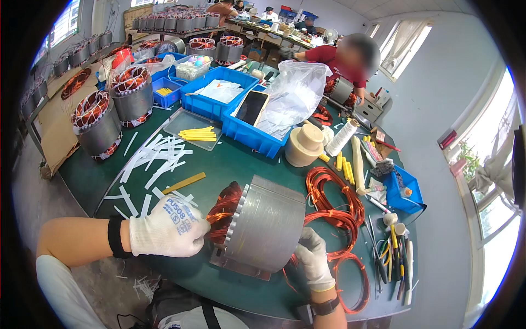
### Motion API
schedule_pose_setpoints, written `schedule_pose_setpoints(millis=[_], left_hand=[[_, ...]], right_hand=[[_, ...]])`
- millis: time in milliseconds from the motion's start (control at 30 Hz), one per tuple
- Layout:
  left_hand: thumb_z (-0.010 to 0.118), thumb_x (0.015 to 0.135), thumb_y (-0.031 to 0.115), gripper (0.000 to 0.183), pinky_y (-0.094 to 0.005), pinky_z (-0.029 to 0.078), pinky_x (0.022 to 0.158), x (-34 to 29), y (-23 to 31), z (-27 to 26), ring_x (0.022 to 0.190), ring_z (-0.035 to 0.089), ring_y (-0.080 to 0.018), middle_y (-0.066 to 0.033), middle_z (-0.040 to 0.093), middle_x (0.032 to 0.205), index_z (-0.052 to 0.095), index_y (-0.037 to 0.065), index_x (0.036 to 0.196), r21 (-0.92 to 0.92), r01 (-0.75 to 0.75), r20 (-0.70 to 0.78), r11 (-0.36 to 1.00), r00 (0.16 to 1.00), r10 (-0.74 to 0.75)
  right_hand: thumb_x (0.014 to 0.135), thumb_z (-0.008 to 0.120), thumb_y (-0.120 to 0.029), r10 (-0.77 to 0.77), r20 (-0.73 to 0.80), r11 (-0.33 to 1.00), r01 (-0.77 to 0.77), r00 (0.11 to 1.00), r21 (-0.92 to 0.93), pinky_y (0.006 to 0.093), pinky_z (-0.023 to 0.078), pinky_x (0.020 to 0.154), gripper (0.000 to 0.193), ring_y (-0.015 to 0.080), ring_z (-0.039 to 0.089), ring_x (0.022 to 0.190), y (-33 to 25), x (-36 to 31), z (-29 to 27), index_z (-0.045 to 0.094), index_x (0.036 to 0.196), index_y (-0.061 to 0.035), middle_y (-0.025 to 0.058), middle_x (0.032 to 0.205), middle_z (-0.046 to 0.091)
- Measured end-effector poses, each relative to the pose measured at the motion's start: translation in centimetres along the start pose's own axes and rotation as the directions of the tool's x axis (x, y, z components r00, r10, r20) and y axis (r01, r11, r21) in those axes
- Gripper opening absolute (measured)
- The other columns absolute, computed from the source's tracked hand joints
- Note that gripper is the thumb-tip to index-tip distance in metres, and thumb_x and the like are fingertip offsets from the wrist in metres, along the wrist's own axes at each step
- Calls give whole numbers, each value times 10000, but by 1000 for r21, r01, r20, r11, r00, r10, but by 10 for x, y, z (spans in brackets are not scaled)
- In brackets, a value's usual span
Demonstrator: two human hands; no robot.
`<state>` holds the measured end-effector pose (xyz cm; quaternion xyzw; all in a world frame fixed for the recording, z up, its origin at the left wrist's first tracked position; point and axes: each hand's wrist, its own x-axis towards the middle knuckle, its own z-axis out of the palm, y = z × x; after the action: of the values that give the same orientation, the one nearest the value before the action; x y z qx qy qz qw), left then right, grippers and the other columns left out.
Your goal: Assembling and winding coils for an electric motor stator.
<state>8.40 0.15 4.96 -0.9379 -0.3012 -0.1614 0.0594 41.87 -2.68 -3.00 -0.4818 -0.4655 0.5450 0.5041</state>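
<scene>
A grey steel motor stator [266, 219] lies on its side on a small metal stand in front of me, white slot liners lining its left rim. Out of that left end bulges a copper winding [222, 216]. My left hand [172, 226], in a white glove, is closed with its fingertips on the copper wires there. At the opposite end my right hand [314, 257], gloved too, has its fingers curled close to the stator's edge; what they hold is hidden. Loose copper coils [335, 197] spread on the table to the right of the stator, some running to its right end.
White paper strips [159, 156] and a yellow strip [186, 182] lie left on the green table [230, 159]. Blue bins [257, 137] stand behind; finished stators [131, 96] at far left. Mallets and pliers [392, 247] lie right. A co-worker [339, 60] sits across.
</scene>
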Motion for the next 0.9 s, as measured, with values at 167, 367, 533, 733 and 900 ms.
schedule_pose_setpoints(millis=[167,367,533,733,900], left_hand=[[624,794,281,199,-413,486,643,3,2,-21,661,625,-258,-79,600,728,603,92,852,-57,163,228,985,963,-146],[651,851,280,265,-400,507,670,0,8,-18,733,657,-312,-147,676,799,695,51,977,-359,583,402,729,802,-443],[628,868,199,201,-333,469,522,-9,5,-8,532,594,-159,-88,615,616,643,-1,849,-421,538,275,730,843,-462],[622,752,117,130,-356,469,596,0,-8,20,634,576,-216,-77,550,695,591,25,839,-496,369,204,786,929,-308],[588,755,223,128,-393,473,636,-21,-20,36,665,591,-252,-48,565,731,577,115,824,131,91,329,987,935,-130]], right_hand=[[799,659,1,-22,18,1000,23,1000,-15,218,448,692,173,71,542,779,-2,0,-3,662,971,-21,1,929,543],[801,655,-10,-34,48,996,37,998,-83,216,443,690,168,65,537,772,5,1,-5,656,968,-28,-8,914,559],[810,610,9,-23,26,994,26,999,-102,244,452,752,148,86,551,806,-15,-2,6,628,950,-38,0,878,601],[792,582,54,20,-61,1000,-20,998,1,245,454,798,180,85,566,833,-10,-1,0,616,954,-17,3,912,627],[809,648,-7,-26,-72,1000,26,997,0,253,459,847,301,97,586,897,8,1,-13,627,1109,4,17,987,654]])
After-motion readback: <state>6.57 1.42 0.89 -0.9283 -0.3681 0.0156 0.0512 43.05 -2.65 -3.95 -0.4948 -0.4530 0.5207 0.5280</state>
